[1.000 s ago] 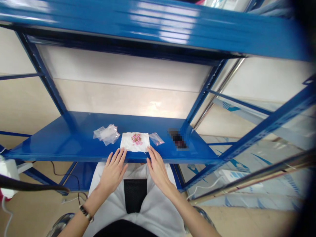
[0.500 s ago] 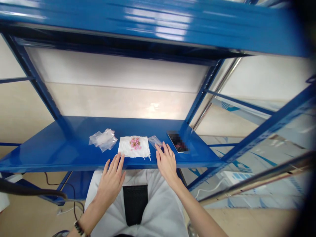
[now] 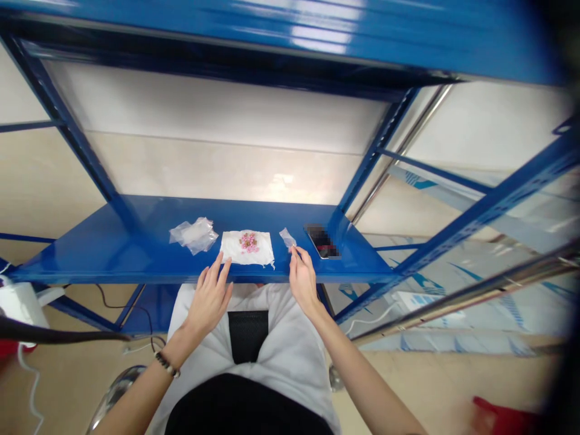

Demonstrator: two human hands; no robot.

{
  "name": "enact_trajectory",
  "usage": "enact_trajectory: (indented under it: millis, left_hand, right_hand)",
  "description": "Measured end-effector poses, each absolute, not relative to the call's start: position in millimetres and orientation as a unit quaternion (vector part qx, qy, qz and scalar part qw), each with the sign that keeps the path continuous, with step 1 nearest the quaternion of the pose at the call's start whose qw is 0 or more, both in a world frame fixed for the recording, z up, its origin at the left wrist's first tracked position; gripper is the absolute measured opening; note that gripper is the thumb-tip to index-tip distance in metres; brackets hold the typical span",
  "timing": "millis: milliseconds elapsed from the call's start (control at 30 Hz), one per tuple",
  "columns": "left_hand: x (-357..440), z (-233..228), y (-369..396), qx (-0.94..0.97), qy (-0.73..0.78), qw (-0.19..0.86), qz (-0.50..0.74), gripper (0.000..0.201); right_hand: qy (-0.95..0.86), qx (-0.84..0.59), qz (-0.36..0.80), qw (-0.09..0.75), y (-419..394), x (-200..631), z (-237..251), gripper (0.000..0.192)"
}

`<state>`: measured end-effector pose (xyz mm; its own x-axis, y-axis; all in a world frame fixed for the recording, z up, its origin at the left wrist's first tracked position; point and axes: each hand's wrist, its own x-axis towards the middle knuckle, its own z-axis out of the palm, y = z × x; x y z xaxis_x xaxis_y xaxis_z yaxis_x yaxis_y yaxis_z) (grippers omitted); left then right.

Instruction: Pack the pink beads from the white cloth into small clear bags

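My right hand (image 3: 302,277) pinches the near end of a small clear plastic bag (image 3: 287,237), which stands up from the fingertips over the shelf. My left hand (image 3: 211,296) is open, fingers spread, at the shelf's front edge by the near left corner of a white cloth or paper sheet (image 3: 232,249). On that sheet lies a small heap of pink and brownish-green beads (image 3: 249,243), too small to make out singly. Left of the sheet sits a loose pile of clear plastic bags (image 3: 194,234).
A phone (image 3: 321,240) lies on the blue shelf (image 3: 149,254) right of my right hand. Another blue shelf (image 3: 181,30) hangs above, with uprights (image 3: 378,148) at the sides. A dark cable (image 3: 58,333) crosses at lower left.
My right hand has closed on the small bag and lifted it off the shelf surface. My left hand stays open near the sheet. The view has tilted downward.
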<state>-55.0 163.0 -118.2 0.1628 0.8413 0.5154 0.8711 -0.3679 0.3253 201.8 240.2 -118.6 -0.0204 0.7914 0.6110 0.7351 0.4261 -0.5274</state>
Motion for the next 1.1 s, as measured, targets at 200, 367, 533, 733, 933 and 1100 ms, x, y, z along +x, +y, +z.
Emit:
enact_trajectory:
  millis: [200, 367, 533, 733, 933, 1100]
  left_hand:
    - [-43, -111, 154, -0.708, -0.450, -0.285, -0.464, 0.043]
    - [-38, -115, 156, -0.619, -0.434, -0.412, -0.508, 0.031]
    - [-38, -110, 163, -0.618, -0.445, -0.412, -0.500, 0.035]
    - [-37, -112, 158, -0.669, -0.413, -0.451, -0.422, 0.038]
    - [-51, -118, 164, -0.707, -0.359, -0.523, -0.312, 0.033]
    - [-56, -119, 170, -0.689, -0.331, -0.600, -0.238, 0.030]
  right_hand:
    - [-0.797, -0.387, 0.114, 0.450, 178, 159, -115, 0.047]
    - [-0.861, -0.288, 0.119, 0.402, 150, 137, -129, 0.051]
    - [-0.846, -0.313, 0.119, 0.415, 161, 142, -124, 0.044]
    - [-0.767, -0.403, 0.206, 0.456, 163, 144, -110, 0.039]
    - [-0.721, -0.392, 0.352, 0.450, 173, 137, -118, 0.036]
    - [-0.685, -0.391, 0.443, 0.427, 193, 141, -127, 0.023]
